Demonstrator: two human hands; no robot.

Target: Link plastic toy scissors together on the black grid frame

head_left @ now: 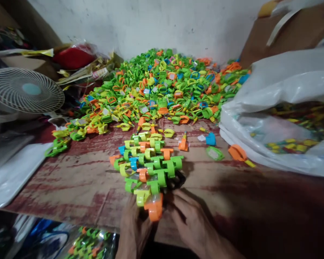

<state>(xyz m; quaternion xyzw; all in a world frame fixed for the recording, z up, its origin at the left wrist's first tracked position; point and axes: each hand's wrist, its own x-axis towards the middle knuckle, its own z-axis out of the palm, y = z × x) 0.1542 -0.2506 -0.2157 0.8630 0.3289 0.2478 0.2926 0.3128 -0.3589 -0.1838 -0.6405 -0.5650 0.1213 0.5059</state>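
Observation:
A bundle of small curved plastic toy pieces, in green, yellow, orange and blue, is stacked in rows in front of me. My left hand is closed around its near left end, with most fingers hidden behind the pieces. On the other side, my right hand has its fingers bent in against the near right end, and their tips are partly covered. An orange piece sits lowest, between both hands. Something dark shows along the bundle's right side, too blurred to name.
A large heap of similar pieces lies against the wall. Loose ones, including a blue piece and an orange piece, lie nearer. At right stands an open white sack; at left, a fan and white sheets.

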